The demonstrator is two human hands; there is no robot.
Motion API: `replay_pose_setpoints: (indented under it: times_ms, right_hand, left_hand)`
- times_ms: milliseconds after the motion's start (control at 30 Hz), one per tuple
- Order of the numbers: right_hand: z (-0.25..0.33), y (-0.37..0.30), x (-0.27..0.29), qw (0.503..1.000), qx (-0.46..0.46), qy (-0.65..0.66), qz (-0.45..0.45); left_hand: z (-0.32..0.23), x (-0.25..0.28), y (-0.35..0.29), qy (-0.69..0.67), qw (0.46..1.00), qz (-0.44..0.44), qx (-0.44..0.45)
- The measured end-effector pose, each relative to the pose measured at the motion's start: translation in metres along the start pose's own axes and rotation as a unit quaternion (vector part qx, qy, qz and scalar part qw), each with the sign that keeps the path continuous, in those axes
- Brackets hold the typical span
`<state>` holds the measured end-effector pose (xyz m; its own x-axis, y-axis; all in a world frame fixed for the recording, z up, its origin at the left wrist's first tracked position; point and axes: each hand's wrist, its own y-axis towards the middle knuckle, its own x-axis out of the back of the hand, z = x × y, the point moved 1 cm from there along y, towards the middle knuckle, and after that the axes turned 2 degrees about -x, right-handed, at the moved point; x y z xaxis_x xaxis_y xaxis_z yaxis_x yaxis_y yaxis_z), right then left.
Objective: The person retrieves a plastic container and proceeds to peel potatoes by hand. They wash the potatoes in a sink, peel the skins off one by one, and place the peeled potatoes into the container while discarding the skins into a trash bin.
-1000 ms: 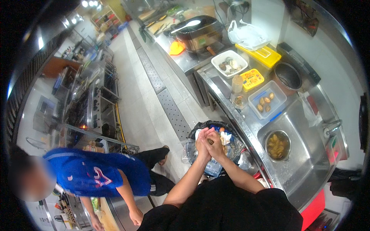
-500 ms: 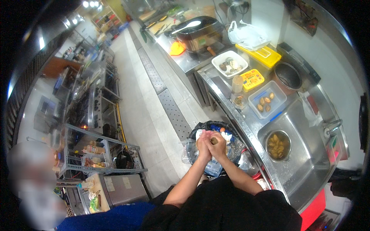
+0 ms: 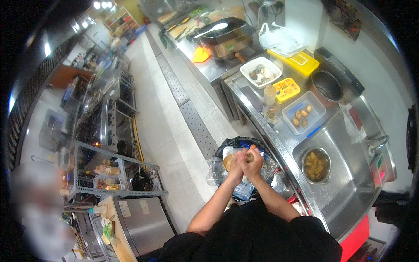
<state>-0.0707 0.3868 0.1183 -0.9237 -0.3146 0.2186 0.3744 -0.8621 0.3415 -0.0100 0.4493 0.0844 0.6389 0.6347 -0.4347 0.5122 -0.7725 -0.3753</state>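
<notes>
My left hand [image 3: 235, 168] and my right hand [image 3: 253, 167] are pressed together over a bin [image 3: 224, 143] lined with a black bag. Between them, mostly covered by my fingers, is a small brownish-green shellfish that looks like an abalone [image 3: 250, 157]. Both hands are closed round it. Beside my left hand a round tan thing [image 3: 227, 162] shows; whether it is held or lies in the bin I cannot tell. On the counter to the right, several abalones [image 3: 301, 116] lie in a clear plastic box [image 3: 317, 101]. More shellfish [image 3: 315, 168] sit in liquid in a round metal bowl [image 3: 329, 174].
The bowl stands in a steel sink [image 3: 349, 192]. Beyond the box are a yellow tub [image 3: 286, 90], a white tray [image 3: 248, 67] of shells, a dark pot [image 3: 327, 85] and a clear cup [image 3: 271, 116]. A metal shelf [image 3: 118, 191] stands left of the aisle.
My hands have shifted slightly right and turned, baring more of the shellfish and the tan thing. A blue-clothed area at the lower left has gone from view.
</notes>
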Motion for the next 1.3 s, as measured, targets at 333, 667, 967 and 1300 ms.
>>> replay_pose_setpoints:
  times_ms: [333,667,967,1300]
  right_hand:
    - [-0.011,-0.003,-0.001,0.997,0.062,-0.054,-0.008]
    - [-0.057,-0.025,0.008,0.953,-0.160,0.132,0.219]
    - [-0.049,-0.023,0.019,0.839,-0.318,0.275,0.346]
    - [-0.057,0.001,0.044,0.869,-0.307,0.228,0.313]
  left_hand:
    - [-0.002,0.004,0.003,0.024,0.992,-0.117,-0.036]
    - [-0.011,0.028,0.009,0.411,0.881,-0.140,-0.187]
    - [-0.033,0.006,-0.005,0.501,0.814,-0.058,-0.289]
    - [-0.046,0.009,-0.006,0.441,0.861,-0.053,-0.249]
